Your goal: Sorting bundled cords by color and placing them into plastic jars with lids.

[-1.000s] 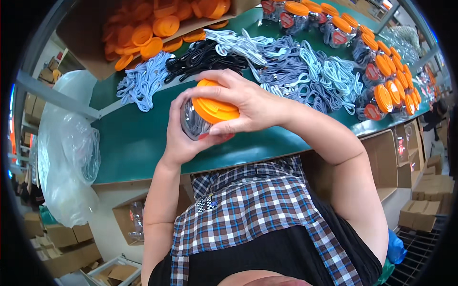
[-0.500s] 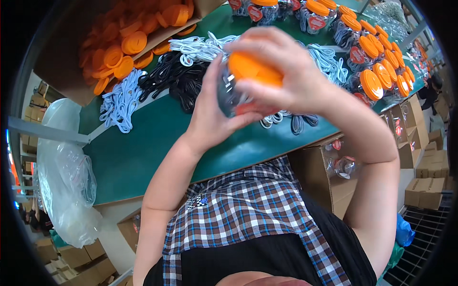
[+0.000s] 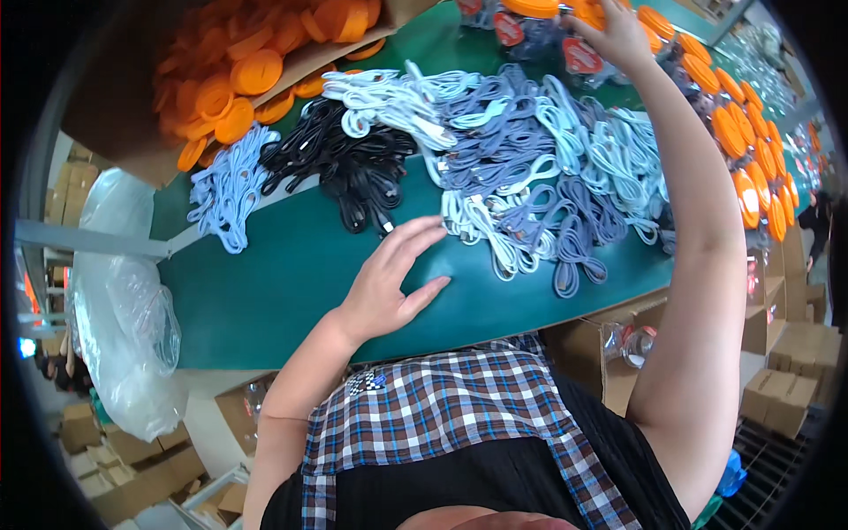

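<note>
My right hand [image 3: 618, 40] is stretched to the far side of the table, its fingers curled on the orange lid of a clear plastic jar [image 3: 585, 60] with a red label. The top of that hand runs close to the picture's edge. My left hand [image 3: 389, 283] hovers over or rests on the green tabletop [image 3: 265, 305], fingers apart, holding nothing. Just beyond its fingertips lie bundled cables: a black pile [image 3: 340, 159], white ones [image 3: 389, 97], grey-blue ones [image 3: 503, 132] and pale blue ones [image 3: 623, 159].
Several orange-lidded jars [image 3: 729, 132] crowd the far right. A cardboard box [image 3: 115, 115] of orange lids [image 3: 257, 71] stands at the far left, beside light-blue cables [image 3: 231, 185]. Plastic sheeting [image 3: 124, 336] hangs at the left edge. An open carton [image 3: 574, 349] with clear jars sits below the front edge.
Both hands held a lidded jar over the cables. My right hand has moved away to the far right among the jars; my left hand has let go and dropped nearer to me.
</note>
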The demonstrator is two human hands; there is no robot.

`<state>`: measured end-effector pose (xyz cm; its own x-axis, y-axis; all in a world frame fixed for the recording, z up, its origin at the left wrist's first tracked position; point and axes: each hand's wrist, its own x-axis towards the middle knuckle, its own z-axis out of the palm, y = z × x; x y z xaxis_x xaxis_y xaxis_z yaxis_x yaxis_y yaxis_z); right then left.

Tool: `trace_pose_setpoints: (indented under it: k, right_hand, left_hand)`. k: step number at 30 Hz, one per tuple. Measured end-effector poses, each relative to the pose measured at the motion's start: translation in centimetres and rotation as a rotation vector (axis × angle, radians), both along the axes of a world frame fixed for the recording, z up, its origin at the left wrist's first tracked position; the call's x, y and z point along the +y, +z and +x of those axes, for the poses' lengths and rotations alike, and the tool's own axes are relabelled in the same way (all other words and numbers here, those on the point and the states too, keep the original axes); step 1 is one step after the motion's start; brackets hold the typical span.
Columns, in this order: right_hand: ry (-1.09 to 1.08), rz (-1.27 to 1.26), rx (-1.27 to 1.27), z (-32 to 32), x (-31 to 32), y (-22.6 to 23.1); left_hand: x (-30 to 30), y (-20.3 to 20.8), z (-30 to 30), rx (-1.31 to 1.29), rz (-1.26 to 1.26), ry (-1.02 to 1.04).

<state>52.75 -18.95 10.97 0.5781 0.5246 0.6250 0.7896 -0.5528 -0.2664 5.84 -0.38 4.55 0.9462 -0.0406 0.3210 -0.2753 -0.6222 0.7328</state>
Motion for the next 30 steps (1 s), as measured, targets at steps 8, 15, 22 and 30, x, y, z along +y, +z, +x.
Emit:
trace_pose_setpoints:
  k: [8,15,22,30]
  right_hand:
    - [-0.184,-0.117,-0.087,1.9,-0.2,-2.8]
    - [-0.350,-0.342,-0.124,5.3,-0.7,-4.1]
    - [-0.045,-0.303,-0.206,-0.7,4.6,-0.6]
    - [0.585,-0.304,-0.411,-23.1,20.1,-0.8]
  left_hand:
    - [3.0,-3.2,-6.1,0.095,-0.152,0.212]
    - [4.0,-4.8,-7.3,0.009,-0.182,0.220]
    - [10.5,-4.1,-11.0,-0.144,-0.212,0.735]
    - [23.7,-3.4,-10.2,0.351,0.574,1.260]
